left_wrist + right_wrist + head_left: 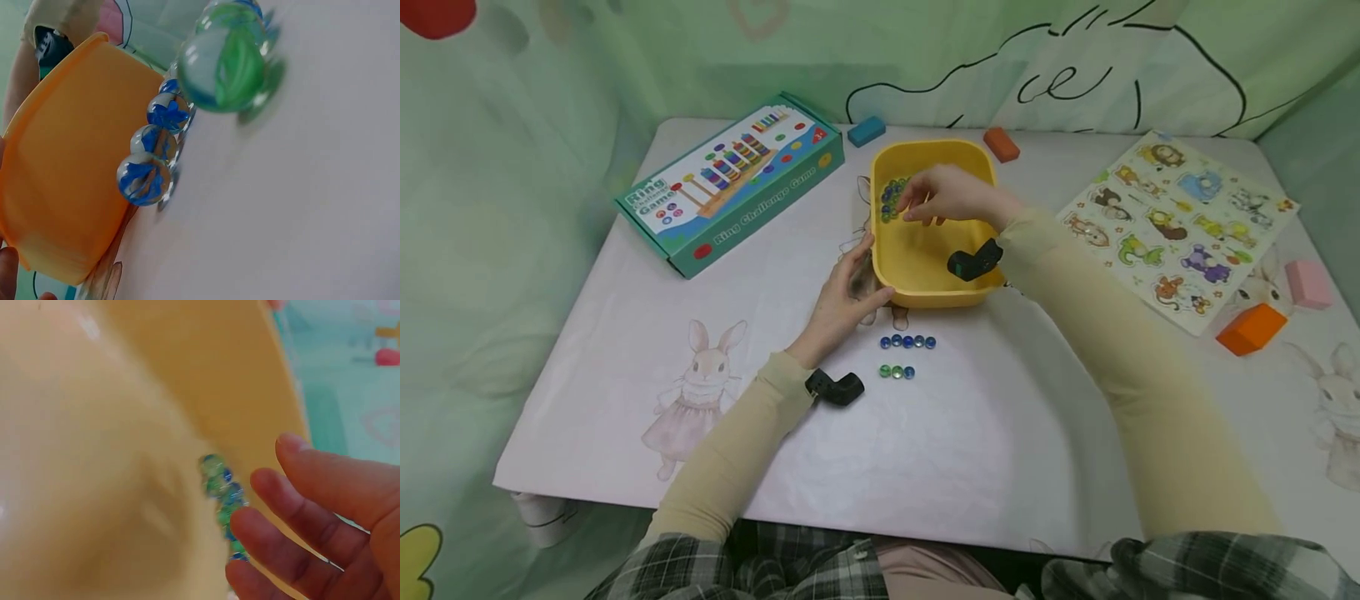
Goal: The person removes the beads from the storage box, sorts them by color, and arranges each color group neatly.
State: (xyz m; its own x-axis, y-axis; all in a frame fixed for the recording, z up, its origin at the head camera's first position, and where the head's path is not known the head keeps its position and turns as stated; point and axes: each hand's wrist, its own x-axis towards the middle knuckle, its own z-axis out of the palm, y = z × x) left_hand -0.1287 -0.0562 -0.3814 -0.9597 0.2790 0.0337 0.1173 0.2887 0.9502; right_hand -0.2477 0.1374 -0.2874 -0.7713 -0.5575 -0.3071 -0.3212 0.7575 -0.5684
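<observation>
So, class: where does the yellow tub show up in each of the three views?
Head: tub at upper centre, right hand inside.
Left wrist: its outer wall fills the left side.
Right wrist: its inside fills most of the picture.
Shared landmark: the marbles in it, also in the right wrist view.

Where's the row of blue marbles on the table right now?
In the head view, the blue marbles lie in a row on the table, just in front of the yellow bin and right behind the green marbles.
</observation>
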